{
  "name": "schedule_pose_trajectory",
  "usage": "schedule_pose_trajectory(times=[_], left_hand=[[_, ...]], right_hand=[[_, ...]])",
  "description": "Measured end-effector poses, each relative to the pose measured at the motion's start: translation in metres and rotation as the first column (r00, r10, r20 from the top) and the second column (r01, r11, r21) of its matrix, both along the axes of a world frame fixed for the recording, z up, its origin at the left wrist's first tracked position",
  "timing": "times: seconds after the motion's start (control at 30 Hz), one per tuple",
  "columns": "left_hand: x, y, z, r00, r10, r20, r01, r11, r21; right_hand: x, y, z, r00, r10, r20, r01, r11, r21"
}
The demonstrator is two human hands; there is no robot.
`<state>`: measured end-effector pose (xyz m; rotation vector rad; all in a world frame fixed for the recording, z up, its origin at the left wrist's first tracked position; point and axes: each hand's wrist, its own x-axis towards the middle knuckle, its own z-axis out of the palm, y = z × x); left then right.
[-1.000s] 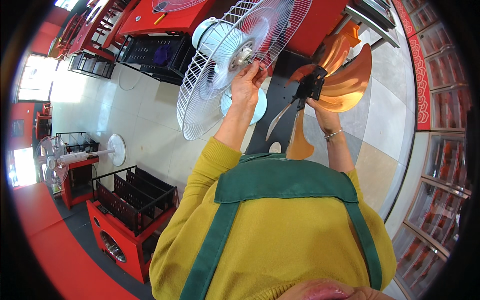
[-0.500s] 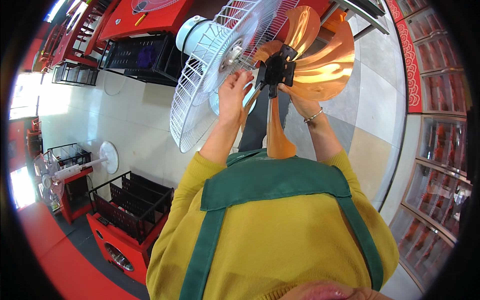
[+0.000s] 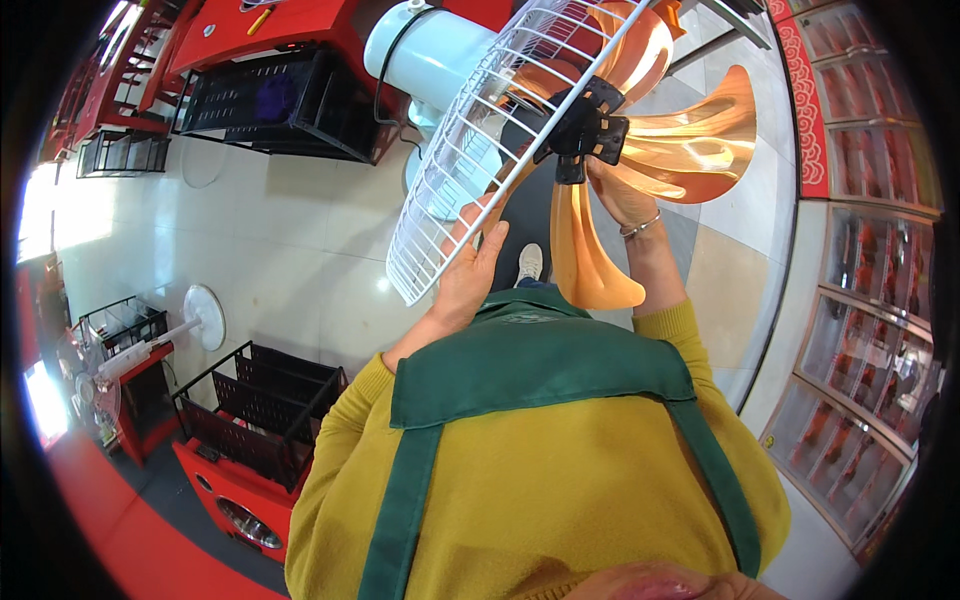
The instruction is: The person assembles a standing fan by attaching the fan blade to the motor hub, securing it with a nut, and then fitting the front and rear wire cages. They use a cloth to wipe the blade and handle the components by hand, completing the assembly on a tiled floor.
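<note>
The orange fan blades stand at the front of the white wire guard, the black hub overlapping its rim in view. Right of the guard, the person's right grip holds the blades near the hub. The left grip is closed around the guard's lower rim. Behind the guard is a pale blue motor housing; left of it, a black basket.

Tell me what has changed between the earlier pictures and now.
The blade has moved left toward the guard, now overlapping its rim in view. The left hand has left the shaft and come down to the guard's lower rim; whether it grips is unclear. The right hand still holds the blade.
</note>
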<state>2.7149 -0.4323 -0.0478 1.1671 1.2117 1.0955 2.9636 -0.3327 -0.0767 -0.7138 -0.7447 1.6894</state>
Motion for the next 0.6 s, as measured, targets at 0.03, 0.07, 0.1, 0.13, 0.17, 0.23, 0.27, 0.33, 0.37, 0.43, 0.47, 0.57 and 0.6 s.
schedule_pose_trajectory(times=[0.03,0.07,0.1,0.13,0.17,0.23,0.27,0.33,0.37,0.43,0.47,0.57,0.6], left_hand=[[0.002,0.003,0.000,1.000,0.000,0.000,0.000,0.993,0.120],[0.003,0.005,0.000,1.000,-0.003,0.030,0.000,0.992,0.124],[0.004,0.007,0.001,0.998,-0.007,0.061,0.000,0.992,0.128],[0.005,0.008,0.002,0.996,-0.012,0.091,0.000,0.991,0.133],[0.007,0.008,0.003,0.989,0.001,0.148,-0.018,0.994,0.111],[0.006,0.010,0.004,0.998,-0.033,0.062,0.025,0.992,0.123],[0.005,0.011,0.005,0.998,-0.050,0.024,0.046,0.990,0.136],[0.005,0.012,0.005,0.995,-0.100,-0.007,0.100,0.983,0.153],[0.005,0.012,0.004,0.994,-0.111,-0.013,0.112,0.982,0.151],[0.006,0.011,0.003,0.990,-0.136,-0.026,0.138,0.980,0.143],[0.007,0.011,0.002,0.989,-0.148,0.003,0.146,0.981,0.128],[0.008,0.006,0.000,0.984,-0.173,0.047,0.170,0.983,0.066],[0.009,0.004,-0.001,0.981,-0.184,0.055,0.181,0.982,0.055]], right_hand=[[0.002,-0.002,-0.001,1.000,-0.001,-0.016,0.001,1.000,0.014],[0.005,-0.005,-0.002,0.999,-0.005,-0.032,0.006,0.999,0.033],[0.007,-0.008,-0.004,0.999,-0.028,-0.030,0.029,0.999,0.020],[0.010,-0.011,-0.006,0.998,-0.052,-0.028,0.053,0.999,0.014],[0.013,-0.014,-0.007,0.997,-0.076,-0.030,0.076,0.997,0.003],[0.023,-0.017,-0.003,0.993,-0.116,-0.016,0.113,0.982,-0.150],[0.029,-0.019,0.000,0.985,-0.173,0.018,0.172,0.947,-0.272],[0.057,-0.032,0.022,0.991,-0.070,-0.114,0.028,0.940,-0.339],[0.069,-0.035,0.033,0.990,-0.072,-0.119,0.037,0.962,-0.271],[0.098,-0.027,0.055,0.987,-0.156,-0.040,0.151,0.983,-0.106],[0.111,-0.021,0.065,0.971,-0.236,0.038,0.235,0.972,0.018],[0.151,-0.011,0.085,0.838,-0.447,0.314,0.378,0.889,0.257],[0.163,-0.014,0.089,0.748,-0.486,0.452,0.383,0.873,0.303]])
